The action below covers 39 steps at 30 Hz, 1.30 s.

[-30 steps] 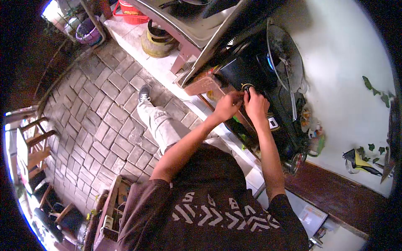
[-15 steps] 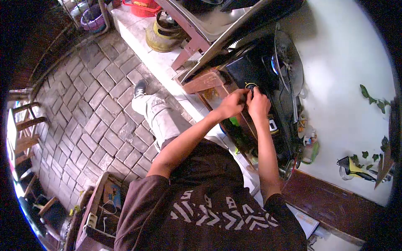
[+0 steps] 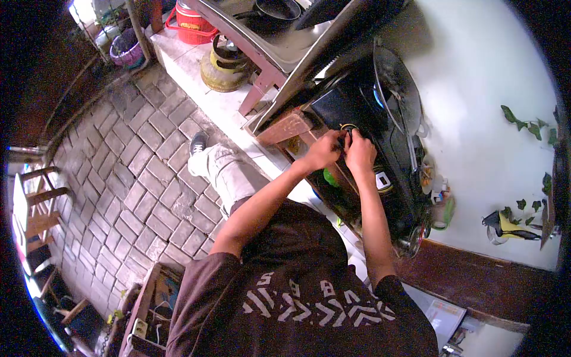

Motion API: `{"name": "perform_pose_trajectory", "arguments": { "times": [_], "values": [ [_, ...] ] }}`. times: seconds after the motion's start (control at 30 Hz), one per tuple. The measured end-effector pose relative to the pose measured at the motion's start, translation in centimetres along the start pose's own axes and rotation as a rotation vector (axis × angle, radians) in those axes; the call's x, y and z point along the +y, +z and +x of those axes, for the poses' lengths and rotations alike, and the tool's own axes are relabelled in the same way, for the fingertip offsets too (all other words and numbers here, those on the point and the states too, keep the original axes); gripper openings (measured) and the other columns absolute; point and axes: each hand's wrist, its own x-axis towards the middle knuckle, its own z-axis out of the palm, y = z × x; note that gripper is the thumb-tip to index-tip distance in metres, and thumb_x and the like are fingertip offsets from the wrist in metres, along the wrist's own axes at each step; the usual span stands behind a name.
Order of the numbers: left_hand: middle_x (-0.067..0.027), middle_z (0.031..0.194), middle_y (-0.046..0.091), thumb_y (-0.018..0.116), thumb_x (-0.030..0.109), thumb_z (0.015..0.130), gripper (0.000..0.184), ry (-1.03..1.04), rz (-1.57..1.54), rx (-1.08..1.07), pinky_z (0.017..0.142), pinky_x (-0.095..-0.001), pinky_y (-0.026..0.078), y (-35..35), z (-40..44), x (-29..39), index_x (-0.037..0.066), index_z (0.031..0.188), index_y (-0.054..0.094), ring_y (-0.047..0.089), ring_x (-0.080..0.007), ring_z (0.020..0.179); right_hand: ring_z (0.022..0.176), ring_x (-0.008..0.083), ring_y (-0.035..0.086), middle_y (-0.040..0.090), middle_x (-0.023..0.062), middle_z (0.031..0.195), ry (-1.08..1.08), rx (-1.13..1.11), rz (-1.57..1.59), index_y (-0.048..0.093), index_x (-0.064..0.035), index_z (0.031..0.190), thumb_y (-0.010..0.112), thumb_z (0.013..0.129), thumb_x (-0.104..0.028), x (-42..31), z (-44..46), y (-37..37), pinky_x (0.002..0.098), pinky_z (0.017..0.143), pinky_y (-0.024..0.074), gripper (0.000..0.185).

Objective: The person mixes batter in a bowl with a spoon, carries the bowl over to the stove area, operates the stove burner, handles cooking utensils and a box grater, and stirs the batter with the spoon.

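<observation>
A black gas stove (image 3: 339, 106) stands on a wooden stand (image 3: 291, 125). My left hand (image 3: 323, 150) and my right hand (image 3: 360, 153) meet at its front, fingers bent and pinched together around a yellow-ringed control knob (image 3: 348, 127). The fingers hide most of the knob. Behind the hands, a blue flame (image 3: 378, 95) burns under a dark wok (image 3: 399, 89) on the burner. A long metal utensil handle (image 3: 411, 152) sticks out of the wok. On the stove's front, a second knob (image 3: 383, 181) with a white mark lies close to my right forearm.
At the top, a sink counter (image 3: 285, 50) holds a black pan (image 3: 278, 8). Below it sit a gas cylinder (image 3: 223, 71) and a red container (image 3: 195, 27) on the white tiled ledge (image 3: 184, 65). Small bottles (image 3: 439, 196) stand by the wall. Brick paving (image 3: 143, 160) spreads to the left.
The camera view has shifted slightly, showing more of the red container and the pan. Both hands stay at the knob, with the fingers slightly repositioned. The flame is lit in both frames.
</observation>
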Motion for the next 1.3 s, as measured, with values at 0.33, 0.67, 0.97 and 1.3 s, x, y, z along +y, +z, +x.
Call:
{"name": "perform_pose_trajectory", "arguments": {
  "times": [0.33,0.67,0.97,1.3],
  "values": [
    [-0.0172,0.103,0.060,0.061,0.009,0.076,0.034,0.153,0.145,-0.021,0.085,-0.0375,0.047,-0.6,1.2,-0.9,0.001,0.109,0.058,0.060,-0.0292,0.097,0.076,0.0457,0.062,0.064,0.0246,0.077,0.009,0.015,0.066,0.059,-0.0060,0.102,0.058,0.086,-0.020,0.2,-0.7,0.1,0.0543,0.067,0.0485,0.021],
    [-0.0191,0.104,0.061,0.062,0.017,0.077,0.040,0.133,0.185,-0.077,0.087,-0.0403,0.047,-1.4,1.3,0.3,0.002,0.114,0.056,0.060,-0.0351,0.098,0.082,0.0454,0.062,0.064,0.0251,0.083,0.066,-0.022,0.088,0.059,-0.0057,0.106,0.061,0.079,-0.012,0.1,-0.7,0.1,0.0537,0.072,0.0485,0.028],
    [-0.0213,0.107,0.060,0.060,0.014,0.077,0.042,0.120,0.208,-0.043,0.088,-0.0425,0.047,-1.3,1.4,0.7,0.003,0.117,0.056,0.059,-0.0386,0.101,0.080,0.0435,0.063,0.065,0.0253,0.085,0.074,-0.012,0.099,0.060,-0.0041,0.115,0.057,0.077,-0.004,-0.2,-0.9,-0.1,0.0527,0.072,0.0497,0.038],
    [-0.0223,0.109,0.057,0.060,0.013,0.076,0.040,0.077,0.249,-0.052,0.089,-0.0446,0.046,-1.6,1.0,2.0,0.002,0.115,0.056,0.056,-0.0406,0.103,0.082,0.0447,0.063,0.064,0.0262,0.085,0.109,-0.027,0.144,0.058,-0.0034,0.118,0.056,0.078,-0.004,0.1,-0.7,0.8,0.0526,0.073,0.0496,0.040]
  ]
}}
